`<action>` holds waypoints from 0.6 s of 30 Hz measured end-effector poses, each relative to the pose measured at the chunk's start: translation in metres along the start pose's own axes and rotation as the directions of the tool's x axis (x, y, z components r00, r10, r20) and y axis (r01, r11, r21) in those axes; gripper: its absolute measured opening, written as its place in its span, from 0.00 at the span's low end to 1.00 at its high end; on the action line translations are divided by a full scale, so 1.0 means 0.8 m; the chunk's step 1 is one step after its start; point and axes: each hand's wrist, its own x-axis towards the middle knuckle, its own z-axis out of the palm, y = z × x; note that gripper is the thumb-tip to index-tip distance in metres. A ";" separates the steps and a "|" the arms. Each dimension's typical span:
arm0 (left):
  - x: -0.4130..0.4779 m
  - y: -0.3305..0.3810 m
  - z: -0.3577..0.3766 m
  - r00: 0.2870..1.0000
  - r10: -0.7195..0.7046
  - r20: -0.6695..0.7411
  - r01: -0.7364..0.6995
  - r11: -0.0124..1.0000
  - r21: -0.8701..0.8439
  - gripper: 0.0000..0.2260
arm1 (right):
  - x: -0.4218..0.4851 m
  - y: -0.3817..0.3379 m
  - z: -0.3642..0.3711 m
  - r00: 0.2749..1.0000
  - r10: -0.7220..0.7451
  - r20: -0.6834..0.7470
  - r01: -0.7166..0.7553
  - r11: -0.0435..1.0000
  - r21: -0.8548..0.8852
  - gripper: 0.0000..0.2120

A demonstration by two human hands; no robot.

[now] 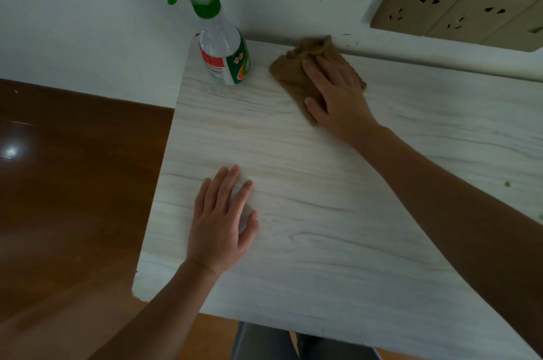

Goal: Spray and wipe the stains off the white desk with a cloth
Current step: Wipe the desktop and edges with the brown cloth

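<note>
1. I see the table (pixel 323 242), white with pale grey wood grain, running from the wall (pixel 88 36) toward the camera. Its left edge borders a dark brown floor (pixel 73 183).
2. My right hand (pixel 338 95) lies palm down on the cloth (pixel 293 77), a crumpled brown rag near the table's far edge. The fingers (pixel 316 71) are spread slightly apart and pressed flat on the cloth, not curled around it. The thumb sits on the cloth's near-left edge.
3. The cloth bunches up beyond the fingertips, close to the wall. Whether it touches the wall, I cannot tell.
4. My left hand (pixel 220 224) rests flat on bare table nearer the camera, by the left edge, well apart from the cloth. Its fingers are extended, loosely apart, holding nothing.
5. The bottle (pixel 223 57) stands upright at the far-left corner, just left of the cloth and not touching it. It is clear plastic with a green trigger head and a red, white and green label. The head looks blurred.
6. A few small dark specks (pixel 507 183) show on the table's right side.
7. Beige sockets (pixel 458 11) are set in the wall above the table's right part.
</note>
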 end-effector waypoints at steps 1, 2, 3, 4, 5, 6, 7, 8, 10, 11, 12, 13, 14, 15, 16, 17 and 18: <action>0.000 0.000 0.000 1.000 0.001 -0.002 -0.001 1.000 0.002 0.27 | 0.010 -0.009 0.005 1.000 0.024 -0.002 -0.024 1.000 -0.018 0.30; 0.000 0.000 0.000 1.000 0.003 -0.005 -0.003 1.000 0.003 0.26 | 0.018 -0.019 0.010 0.999 0.054 -0.003 -0.054 0.998 -0.037 0.29; 0.000 0.000 0.000 1.000 0.006 -0.009 -0.006 1.000 0.004 0.26 | 0.024 -0.029 0.014 0.997 0.080 -0.002 -0.080 0.995 -0.056 0.28; 0.001 0.000 0.000 1.000 0.008 -0.011 -0.007 1.000 0.004 0.26 | 0.027 -0.039 0.019 0.996 0.088 0.004 -0.088 0.994 -0.070 0.27; 0.001 -0.001 0.000 1.000 0.008 -0.011 -0.008 1.000 0.004 0.26 | 0.025 -0.048 0.022 0.997 0.069 0.018 -0.068 0.995 -0.079 0.27; 0.001 -0.001 0.000 1.000 0.008 -0.009 -0.008 1.000 0.005 0.26 | 0.019 -0.055 0.025 0.999 0.020 0.040 -0.017 0.996 -0.084 0.27; 0.000 -0.001 0.000 1.000 0.008 -0.007 -0.008 1.000 0.007 0.26 | 0.007 -0.060 0.028 0.996 -0.050 0.068 0.057 0.994 -0.090 0.27; 0.000 0.000 -0.001 1.000 0.009 -0.005 -0.009 1.000 0.008 0.27 | -0.008 -0.061 0.029 0.987 -0.126 0.100 0.136 0.986 -0.099 0.27; 0.001 0.001 -0.002 1.000 0.008 -0.003 -0.008 1.000 0.009 0.27 | -0.042 -0.052 0.028 0.961 -0.238 0.144 0.255 0.960 -0.119 0.27; 0.002 0.001 -0.002 1.000 0.008 -0.003 -0.008 1.000 0.008 0.27 | -0.056 -0.042 0.025 0.954 -0.259 0.150 0.279 0.952 -0.125 0.26; 0.002 0.001 -0.002 1.000 0.006 -0.004 -0.006 1.000 0.007 0.27 | -0.067 -0.029 0.021 0.953 -0.260 0.152 0.280 0.951 -0.129 0.26; 0.002 0.001 -0.002 1.000 0.005 -0.007 -0.005 1.000 0.006 0.26 | -0.073 -0.016 0.015 0.959 -0.241 0.150 0.262 0.955 -0.138 0.26; 0.002 0.001 -0.002 1.000 0.004 -0.011 -0.004 1.000 0.004 0.26 | -0.076 -0.002 0.008 0.967 -0.206 0.147 0.228 0.962 -0.148 0.26; 0.002 0.001 -0.002 1.000 0.003 -0.014 -0.003 1.000 0.002 0.26 | -0.074 0.012 0.001 0.977 -0.160 0.142 0.182 0.970 -0.158 0.27; 0.002 0.002 -0.002 1.000 0.003 -0.016 -0.003 1.000 0.001 0.26 | -0.067 0.025 -0.006 0.986 -0.106 0.132 0.127 0.978 -0.164 0.27; 0.002 0.002 -0.002 1.000 0.005 -0.018 -0.005 1.000 0.001 0.26 | -0.057 0.034 -0.012 0.992 -0.045 0.114 0.064 0.984 -0.166 0.28; 0.002 0.001 -0.002 1.000 0.006 -0.021 -0.006 1.000 -0.001 0.26 | -0.045 0.037 -0.015 0.996 0.022 0.092 -0.007 0.986 -0.165 0.28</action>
